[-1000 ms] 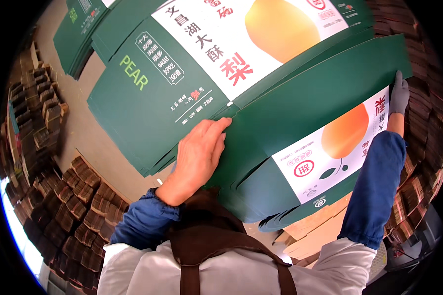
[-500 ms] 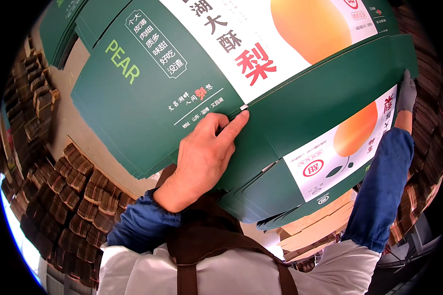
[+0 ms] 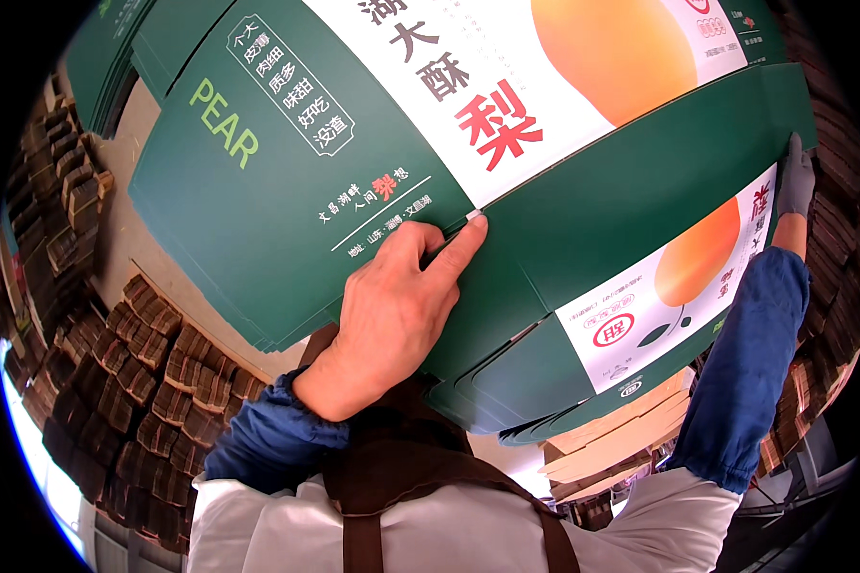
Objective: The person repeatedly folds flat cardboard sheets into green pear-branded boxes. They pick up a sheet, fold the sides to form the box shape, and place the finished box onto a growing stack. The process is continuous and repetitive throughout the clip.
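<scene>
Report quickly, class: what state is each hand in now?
Left hand: partly curled, on the green carton; grip cannot be told.
Right hand: gloved, at the carton's right edge; grip cannot be told.

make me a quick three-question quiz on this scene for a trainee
1. Which is gloved, the left hand or the right hand?
2. True or false: both hands are touching the printed green cardboard.
3. The apron is: a) yellow, b) brown, c) white.

Key: 1. The right hand. 2. True. 3. b.
</scene>
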Available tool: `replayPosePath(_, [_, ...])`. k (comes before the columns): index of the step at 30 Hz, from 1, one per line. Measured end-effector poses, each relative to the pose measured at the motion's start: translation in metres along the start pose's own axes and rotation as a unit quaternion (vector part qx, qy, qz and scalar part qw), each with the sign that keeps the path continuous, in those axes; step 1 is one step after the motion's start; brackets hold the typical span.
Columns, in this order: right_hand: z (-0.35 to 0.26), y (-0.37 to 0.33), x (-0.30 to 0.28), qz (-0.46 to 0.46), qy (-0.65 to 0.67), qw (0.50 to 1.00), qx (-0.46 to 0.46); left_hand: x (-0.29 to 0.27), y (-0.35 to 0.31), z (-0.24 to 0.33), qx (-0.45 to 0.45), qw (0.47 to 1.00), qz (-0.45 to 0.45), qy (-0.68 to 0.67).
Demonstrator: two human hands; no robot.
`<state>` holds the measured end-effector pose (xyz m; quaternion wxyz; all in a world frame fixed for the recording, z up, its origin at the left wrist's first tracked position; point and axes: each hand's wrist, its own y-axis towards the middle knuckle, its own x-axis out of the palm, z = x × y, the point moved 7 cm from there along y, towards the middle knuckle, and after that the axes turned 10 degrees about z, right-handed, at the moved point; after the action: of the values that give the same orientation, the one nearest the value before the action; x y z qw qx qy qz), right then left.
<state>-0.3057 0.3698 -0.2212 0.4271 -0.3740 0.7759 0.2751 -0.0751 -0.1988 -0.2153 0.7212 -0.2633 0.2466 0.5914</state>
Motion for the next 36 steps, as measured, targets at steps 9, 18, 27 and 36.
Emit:
replayPosePath(9, [-0.016,-0.012,0.006,0.000,0.055,0.998,-0.015,-0.001,-0.002,-0.004,-0.026,0.999,-0.014,-0.042])
replayPosePath(18, [0.001,0.008,0.006,-0.022,-0.028,0.999,-0.001,0.000,-0.002,-0.005,-0.028,0.998,-0.019,-0.045])
replayPosePath(27, [0.000,0.004,0.012,0.007,0.009,1.000,0.004,0.003,-0.003,-0.005,0.001,1.000,-0.029,-0.007])
replayPosePath(36, [0.002,0.004,0.013,0.008,0.018,1.000,0.002,0.002,0.000,-0.003,0.013,0.999,-0.032,0.003])
